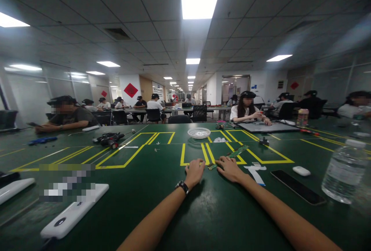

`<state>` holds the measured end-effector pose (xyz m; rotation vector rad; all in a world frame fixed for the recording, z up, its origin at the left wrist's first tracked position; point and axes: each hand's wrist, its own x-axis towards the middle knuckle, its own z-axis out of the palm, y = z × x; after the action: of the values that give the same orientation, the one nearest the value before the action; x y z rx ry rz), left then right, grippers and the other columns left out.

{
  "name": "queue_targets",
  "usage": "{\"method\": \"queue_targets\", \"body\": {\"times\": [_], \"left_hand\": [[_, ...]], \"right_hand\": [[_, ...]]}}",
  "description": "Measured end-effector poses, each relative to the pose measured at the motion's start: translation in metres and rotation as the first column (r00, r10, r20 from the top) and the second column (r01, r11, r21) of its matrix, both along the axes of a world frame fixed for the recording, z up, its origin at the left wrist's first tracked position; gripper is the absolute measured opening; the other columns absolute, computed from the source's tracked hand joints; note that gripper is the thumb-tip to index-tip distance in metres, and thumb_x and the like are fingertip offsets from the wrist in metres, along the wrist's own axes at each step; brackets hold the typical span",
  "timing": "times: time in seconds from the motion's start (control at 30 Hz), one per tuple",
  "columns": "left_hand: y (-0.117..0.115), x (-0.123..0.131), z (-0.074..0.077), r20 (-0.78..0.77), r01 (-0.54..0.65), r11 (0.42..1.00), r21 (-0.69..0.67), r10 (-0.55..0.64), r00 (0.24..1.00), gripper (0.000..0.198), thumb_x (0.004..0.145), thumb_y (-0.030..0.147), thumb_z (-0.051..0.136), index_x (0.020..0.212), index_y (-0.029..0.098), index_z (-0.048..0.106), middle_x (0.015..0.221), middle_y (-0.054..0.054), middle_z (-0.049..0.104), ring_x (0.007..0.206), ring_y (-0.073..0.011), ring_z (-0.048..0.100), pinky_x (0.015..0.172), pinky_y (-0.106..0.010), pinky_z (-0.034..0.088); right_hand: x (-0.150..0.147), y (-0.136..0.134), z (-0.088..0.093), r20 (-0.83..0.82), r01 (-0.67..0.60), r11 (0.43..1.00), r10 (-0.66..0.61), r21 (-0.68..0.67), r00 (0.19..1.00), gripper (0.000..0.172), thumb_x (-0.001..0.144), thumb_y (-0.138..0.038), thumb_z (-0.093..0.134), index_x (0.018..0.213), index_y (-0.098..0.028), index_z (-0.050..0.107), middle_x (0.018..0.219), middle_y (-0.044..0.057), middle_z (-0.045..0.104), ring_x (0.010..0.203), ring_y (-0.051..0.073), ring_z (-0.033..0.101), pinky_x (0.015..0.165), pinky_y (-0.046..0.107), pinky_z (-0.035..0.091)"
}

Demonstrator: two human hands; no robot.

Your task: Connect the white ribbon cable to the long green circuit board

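Observation:
My left hand (195,172), with a dark watch on its wrist, rests on the green table, its fingers loosely bent and nothing visible in them. Beside it, my right hand (231,169) lies with its fingers out over green parts that look like circuit board. A long green strip (239,150) shows beyond the right fingers. A small green piece (212,167) lies between the two hands, near the right fingertips. Whether both are one part running under the fingers is hidden. White paper-like strips (256,174) lie to the right of the right hand.
A white basket (199,133) stands ahead among yellow tape lines. On the right are a black phone (298,187), a white case (301,171) and a water bottle (344,171). A white device (74,211) lies left. A co-worker (246,111) sits across the table.

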<state>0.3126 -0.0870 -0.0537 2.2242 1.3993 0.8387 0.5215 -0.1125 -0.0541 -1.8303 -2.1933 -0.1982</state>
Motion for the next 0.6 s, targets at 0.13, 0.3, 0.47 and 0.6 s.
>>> {"method": "queue_targets", "body": {"times": [0.13,0.3,0.47,0.6], "left_hand": [[0.009,-0.001,0.002,0.080,-0.063,0.997,-0.050,0.067,0.995,0.041,0.093,0.043,0.024,0.111,0.027,0.056,0.117,-0.005,0.063,0.114,-0.0217,0.053,0.095,-0.037,0.036],[0.004,0.000,0.001,0.080,-0.003,0.999,-0.035,0.006,0.997,0.039,0.091,0.046,0.028,0.111,0.027,0.056,0.117,-0.004,0.064,0.114,-0.0226,0.052,0.097,-0.040,0.032],[-0.001,-0.002,0.002,0.028,0.072,0.997,-0.041,-0.071,0.997,0.044,0.092,0.050,0.023,0.115,0.029,0.054,0.120,-0.004,0.062,0.117,-0.0221,0.050,0.100,-0.042,0.028],[-0.001,-0.004,0.001,0.058,0.083,0.996,-0.020,-0.082,0.995,0.042,0.092,0.049,0.023,0.112,0.030,0.055,0.117,-0.002,0.063,0.115,-0.0219,0.050,0.100,-0.043,0.027]], "right_hand": [[-0.009,-0.013,0.005,-0.051,-0.131,0.989,0.134,0.067,0.990,0.035,0.091,-0.035,0.037,0.109,-0.022,0.063,0.105,0.009,0.063,0.103,0.023,0.054,0.093,0.040,0.028],[-0.019,-0.016,0.005,-0.158,0.050,0.992,-0.031,0.117,0.987,0.039,0.091,-0.032,0.038,0.122,-0.018,0.056,0.117,0.012,0.060,0.112,0.023,0.051,0.093,0.034,0.031],[-0.025,-0.013,0.003,-0.053,0.238,0.970,-0.240,-0.050,0.969,0.049,0.088,-0.050,0.042,0.123,-0.019,0.057,0.127,0.014,0.053,0.121,0.030,0.043,0.098,0.041,0.029],[-0.035,-0.016,0.007,0.008,0.146,0.987,-0.146,-0.069,0.989,0.036,0.088,-0.031,0.043,0.118,-0.017,0.058,0.114,0.013,0.060,0.109,0.025,0.053,0.096,0.035,0.033]]}}
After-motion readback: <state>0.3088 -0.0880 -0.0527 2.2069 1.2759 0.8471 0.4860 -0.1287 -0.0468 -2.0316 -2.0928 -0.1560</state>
